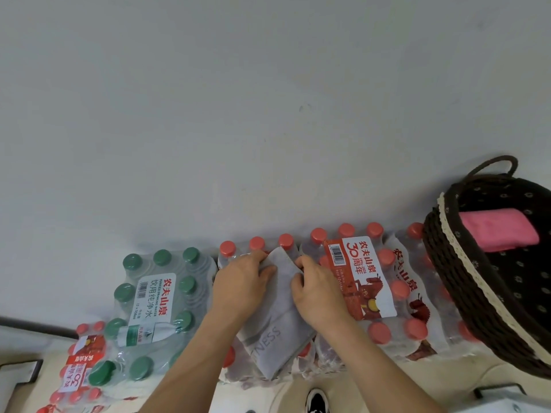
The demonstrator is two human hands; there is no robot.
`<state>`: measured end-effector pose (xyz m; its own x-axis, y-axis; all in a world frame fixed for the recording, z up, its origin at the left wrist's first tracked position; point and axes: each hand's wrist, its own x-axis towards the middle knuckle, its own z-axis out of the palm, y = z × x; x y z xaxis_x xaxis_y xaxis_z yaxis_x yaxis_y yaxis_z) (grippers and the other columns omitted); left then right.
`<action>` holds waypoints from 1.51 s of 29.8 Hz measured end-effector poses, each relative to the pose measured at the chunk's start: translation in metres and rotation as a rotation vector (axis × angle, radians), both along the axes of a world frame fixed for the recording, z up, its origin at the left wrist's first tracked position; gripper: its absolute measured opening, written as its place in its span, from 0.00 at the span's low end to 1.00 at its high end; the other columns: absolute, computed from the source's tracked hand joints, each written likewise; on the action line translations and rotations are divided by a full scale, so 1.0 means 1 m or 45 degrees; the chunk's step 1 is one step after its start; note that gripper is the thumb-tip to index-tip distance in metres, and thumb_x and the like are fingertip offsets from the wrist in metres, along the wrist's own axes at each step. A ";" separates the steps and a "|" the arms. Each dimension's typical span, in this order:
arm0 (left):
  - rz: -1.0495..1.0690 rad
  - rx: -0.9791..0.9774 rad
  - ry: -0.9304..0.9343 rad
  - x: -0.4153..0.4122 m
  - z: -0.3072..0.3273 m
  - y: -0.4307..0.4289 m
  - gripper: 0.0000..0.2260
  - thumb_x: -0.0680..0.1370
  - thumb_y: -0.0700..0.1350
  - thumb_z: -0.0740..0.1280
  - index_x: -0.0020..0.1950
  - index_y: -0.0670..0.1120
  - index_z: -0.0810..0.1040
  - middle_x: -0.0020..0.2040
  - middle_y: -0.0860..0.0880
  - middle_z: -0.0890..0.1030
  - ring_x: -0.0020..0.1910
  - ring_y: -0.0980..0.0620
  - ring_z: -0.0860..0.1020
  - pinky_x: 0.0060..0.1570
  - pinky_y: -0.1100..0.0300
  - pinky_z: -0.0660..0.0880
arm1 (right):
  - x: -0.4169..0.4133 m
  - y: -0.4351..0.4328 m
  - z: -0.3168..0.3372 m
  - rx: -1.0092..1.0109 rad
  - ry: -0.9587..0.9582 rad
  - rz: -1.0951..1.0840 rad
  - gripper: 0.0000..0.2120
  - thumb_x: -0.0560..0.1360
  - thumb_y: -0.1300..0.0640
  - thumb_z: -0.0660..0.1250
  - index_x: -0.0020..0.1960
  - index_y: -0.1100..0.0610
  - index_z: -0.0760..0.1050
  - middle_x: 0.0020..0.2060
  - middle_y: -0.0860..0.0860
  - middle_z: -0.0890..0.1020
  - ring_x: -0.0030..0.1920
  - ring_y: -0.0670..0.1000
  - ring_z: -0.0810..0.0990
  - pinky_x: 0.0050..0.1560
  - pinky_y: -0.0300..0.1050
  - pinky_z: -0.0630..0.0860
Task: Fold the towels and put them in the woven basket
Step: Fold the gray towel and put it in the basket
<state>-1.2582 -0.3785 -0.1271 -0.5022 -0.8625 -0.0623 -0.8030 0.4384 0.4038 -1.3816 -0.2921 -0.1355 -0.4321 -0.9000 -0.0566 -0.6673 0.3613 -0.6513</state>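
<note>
A grey towel point(275, 332) with pale lettering lies folded into a narrow strip on top of a pack of red-capped bottles. My left hand point(240, 283) grips the strip's far end from the left side, and my right hand point(316, 289) pinches the same end from the right. At the right stands the dark woven basket point(456, 278), with a cream lace trim along its rim. A folded pink towel point(498, 231) lies inside it.
Shrink-wrapped packs of water bottles serve as the work surface: a green-capped pack point(155, 305) on the left and red-capped packs point(366, 278) in the middle and right. A plain grey wall point(268, 99) rises behind. A shoe point(317, 400) shows on the floor below.
</note>
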 end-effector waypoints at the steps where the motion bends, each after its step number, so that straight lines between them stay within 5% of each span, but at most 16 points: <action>1: 0.003 0.004 0.010 0.000 -0.001 0.000 0.07 0.78 0.53 0.61 0.45 0.52 0.72 0.40 0.52 0.78 0.38 0.49 0.75 0.35 0.56 0.68 | -0.002 -0.001 0.001 0.017 -0.016 0.004 0.08 0.78 0.59 0.59 0.55 0.58 0.72 0.45 0.54 0.80 0.42 0.53 0.77 0.40 0.43 0.69; 6: 0.030 0.074 0.036 -0.003 -0.005 -0.002 0.06 0.78 0.55 0.61 0.45 0.54 0.73 0.40 0.53 0.78 0.40 0.51 0.76 0.38 0.54 0.73 | -0.007 -0.006 0.002 0.101 -0.061 0.021 0.07 0.78 0.58 0.58 0.50 0.57 0.74 0.40 0.52 0.77 0.40 0.53 0.76 0.38 0.47 0.71; 10: 0.050 0.002 -0.024 -0.006 -0.011 0.003 0.12 0.77 0.53 0.63 0.59 0.51 0.73 0.51 0.47 0.76 0.53 0.45 0.74 0.45 0.53 0.71 | -0.009 -0.008 0.003 0.132 -0.018 0.061 0.06 0.78 0.58 0.58 0.50 0.56 0.72 0.39 0.50 0.74 0.39 0.52 0.75 0.37 0.45 0.66; 15: 0.054 0.091 0.006 -0.004 -0.009 0.000 0.14 0.74 0.55 0.67 0.59 0.55 0.76 0.50 0.50 0.77 0.51 0.48 0.75 0.46 0.54 0.73 | -0.007 -0.003 0.002 0.145 0.075 0.121 0.19 0.79 0.56 0.58 0.70 0.51 0.63 0.55 0.55 0.74 0.51 0.57 0.78 0.50 0.50 0.76; 18: 0.088 0.240 0.023 -0.002 -0.002 -0.003 0.10 0.70 0.56 0.69 0.49 0.56 0.78 0.43 0.56 0.80 0.43 0.52 0.78 0.42 0.56 0.75 | -0.005 0.000 0.003 0.194 0.127 0.162 0.23 0.80 0.55 0.57 0.74 0.53 0.56 0.53 0.56 0.79 0.50 0.58 0.80 0.50 0.53 0.76; 20: 0.122 0.322 0.050 -0.001 -0.003 -0.004 0.07 0.69 0.56 0.70 0.43 0.55 0.78 0.38 0.56 0.80 0.40 0.53 0.79 0.42 0.56 0.75 | -0.005 0.001 0.010 0.209 0.081 0.206 0.23 0.80 0.51 0.56 0.72 0.54 0.57 0.47 0.57 0.81 0.47 0.59 0.81 0.47 0.53 0.76; 23: 0.136 0.398 0.143 0.004 -0.001 -0.002 0.07 0.68 0.54 0.72 0.37 0.54 0.75 0.35 0.56 0.79 0.38 0.54 0.78 0.40 0.56 0.74 | -0.011 0.001 0.025 0.338 -0.014 0.302 0.28 0.76 0.41 0.62 0.70 0.54 0.61 0.53 0.56 0.81 0.53 0.58 0.80 0.52 0.53 0.76; 29: 0.213 0.936 0.829 0.030 0.021 -0.005 0.13 0.66 0.44 0.75 0.49 0.44 0.79 0.43 0.48 0.85 0.43 0.47 0.82 0.46 0.51 0.79 | -0.029 -0.006 0.056 0.539 -0.167 0.497 0.12 0.65 0.43 0.73 0.44 0.48 0.77 0.40 0.45 0.82 0.41 0.45 0.81 0.45 0.48 0.80; 32: 0.099 1.087 0.931 0.041 0.040 -0.008 0.14 0.68 0.40 0.73 0.53 0.42 0.81 0.49 0.41 0.84 0.48 0.42 0.83 0.50 0.47 0.80 | -0.034 -0.018 0.080 0.511 -0.021 0.651 0.10 0.70 0.43 0.70 0.44 0.48 0.76 0.41 0.44 0.81 0.42 0.45 0.80 0.43 0.44 0.76; 35: 0.114 0.961 0.964 0.045 0.059 -0.014 0.11 0.65 0.39 0.73 0.47 0.43 0.83 0.45 0.42 0.85 0.43 0.44 0.82 0.45 0.49 0.79 | -0.035 -0.030 0.106 0.383 0.208 0.762 0.11 0.74 0.45 0.67 0.50 0.51 0.75 0.43 0.46 0.79 0.45 0.48 0.77 0.45 0.47 0.73; 40: 0.151 0.397 1.189 0.043 0.092 -0.026 0.16 0.65 0.23 0.67 0.39 0.44 0.79 0.36 0.51 0.80 0.35 0.58 0.76 0.35 0.68 0.72 | -0.031 -0.041 0.134 -0.290 0.857 0.660 0.13 0.69 0.53 0.71 0.53 0.50 0.76 0.45 0.47 0.80 0.46 0.51 0.76 0.49 0.50 0.70; 45: 0.074 0.118 0.871 0.066 0.049 -0.019 0.24 0.63 0.24 0.70 0.32 0.56 0.81 0.41 0.53 0.79 0.43 0.58 0.78 0.44 0.70 0.71 | -0.013 -0.016 0.076 -0.291 0.850 0.779 0.16 0.64 0.60 0.74 0.49 0.51 0.75 0.43 0.47 0.76 0.43 0.50 0.76 0.44 0.45 0.70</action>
